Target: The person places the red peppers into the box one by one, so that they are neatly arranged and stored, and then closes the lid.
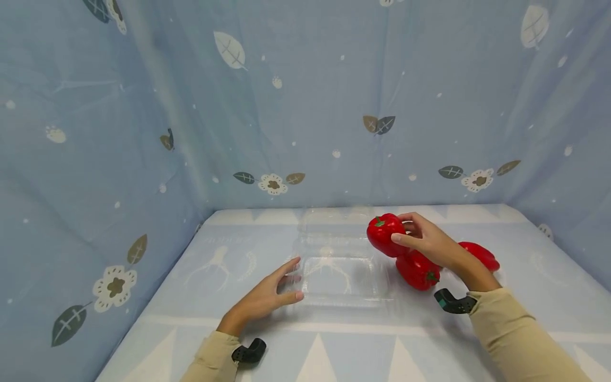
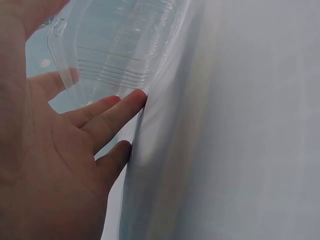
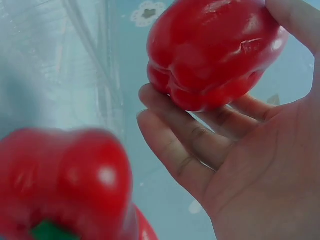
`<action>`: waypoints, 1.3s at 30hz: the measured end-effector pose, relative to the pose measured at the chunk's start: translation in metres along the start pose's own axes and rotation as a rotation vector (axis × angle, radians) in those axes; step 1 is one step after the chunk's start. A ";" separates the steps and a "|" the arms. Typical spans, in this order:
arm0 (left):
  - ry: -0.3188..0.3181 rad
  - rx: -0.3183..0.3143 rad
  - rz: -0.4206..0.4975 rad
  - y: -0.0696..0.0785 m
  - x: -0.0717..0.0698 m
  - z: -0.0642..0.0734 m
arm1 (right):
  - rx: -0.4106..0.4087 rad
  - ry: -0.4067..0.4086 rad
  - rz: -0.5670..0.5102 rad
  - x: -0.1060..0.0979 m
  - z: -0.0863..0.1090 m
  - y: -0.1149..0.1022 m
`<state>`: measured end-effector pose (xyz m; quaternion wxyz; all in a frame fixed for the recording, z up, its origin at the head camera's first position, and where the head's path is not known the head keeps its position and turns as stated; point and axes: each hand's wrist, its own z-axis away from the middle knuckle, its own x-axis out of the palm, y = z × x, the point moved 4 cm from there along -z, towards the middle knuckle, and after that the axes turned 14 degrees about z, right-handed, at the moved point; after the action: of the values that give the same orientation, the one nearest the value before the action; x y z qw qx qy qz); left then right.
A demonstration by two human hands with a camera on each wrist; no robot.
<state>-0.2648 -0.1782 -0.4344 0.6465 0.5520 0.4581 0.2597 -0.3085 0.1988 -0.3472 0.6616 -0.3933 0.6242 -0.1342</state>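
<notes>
A glossy red bell pepper [image 1: 384, 245] with a green stem is held in my right hand [image 1: 431, 241], thumb on the near side and fingers behind and beneath it. In the right wrist view this pepper [image 3: 210, 55] sits between thumb and fingers. It is up over the right edge of a clear plastic clamshell container [image 1: 334, 276], whose lid is folded back. My left hand [image 1: 262, 297], fingers spread and fairly straight, is at the container's left side. In the left wrist view its fingertips are against or very near the clear wall [image 2: 115, 55]; contact is hard to tell.
A second red bell pepper [image 1: 417, 271] lies just right of the container, below the held one. Farther right, another red pepper [image 1: 479, 255] lies partly behind my right wrist. Patterned blue cloth [image 1: 334, 106] walls in the table's back and sides.
</notes>
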 end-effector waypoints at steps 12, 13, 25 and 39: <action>0.003 0.009 0.017 0.002 -0.001 0.001 | -0.043 -0.075 -0.050 0.017 -0.025 -0.017; 0.001 0.014 0.022 0.002 -0.001 0.000 | -0.041 -0.083 -0.051 0.019 -0.028 -0.017; 0.017 0.010 0.033 -0.001 0.004 -0.001 | -0.127 -0.176 -0.006 0.041 -0.044 -0.029; 0.027 0.019 0.015 -0.004 0.003 -0.002 | -0.159 -0.226 -0.044 0.060 -0.052 -0.041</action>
<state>-0.2662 -0.1755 -0.4386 0.6331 0.5578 0.4652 0.2676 -0.3336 0.1135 -0.3580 0.6911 -0.4708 0.5458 -0.0536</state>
